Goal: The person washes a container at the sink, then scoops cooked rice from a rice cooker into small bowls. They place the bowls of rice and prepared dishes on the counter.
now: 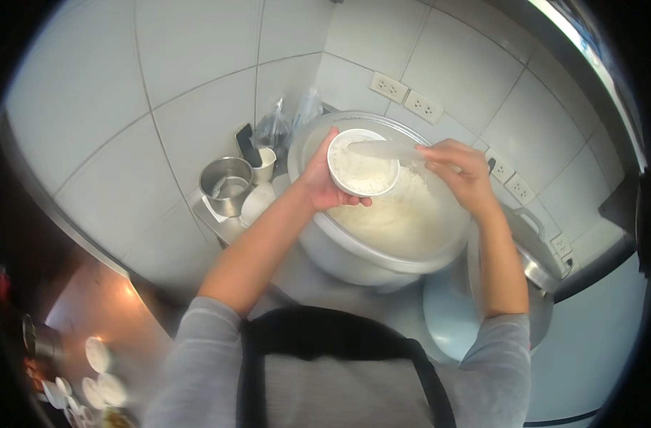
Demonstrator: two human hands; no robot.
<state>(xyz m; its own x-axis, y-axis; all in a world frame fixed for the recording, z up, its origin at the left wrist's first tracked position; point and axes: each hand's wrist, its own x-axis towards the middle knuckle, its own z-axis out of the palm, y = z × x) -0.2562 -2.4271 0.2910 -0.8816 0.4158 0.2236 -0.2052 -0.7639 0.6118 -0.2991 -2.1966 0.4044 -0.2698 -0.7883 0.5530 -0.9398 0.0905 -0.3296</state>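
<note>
My left hand (318, 177) is closed around the side of a small white bowl (365, 192), holding it tilted over a big rice pot (368, 262). White rice (357, 170) fills the bowl. Between the fingers of my right hand (459, 170) is a pale, translucent rice paddle (388, 149). Its flat blade lies over the rice in the bowl. Below both hands, more cooked rice (397, 225) covers the inside of the pot. The paddle's handle end is mostly hidden by my right fingers.
Left of the pot stand a metal pot (227, 187), a white cup (265, 165) and a black object (248, 145). Outlets (389, 86) line the tiled wall. A metal lid (532, 260) leans at right. White dishes (111, 390) sit at lower left.
</note>
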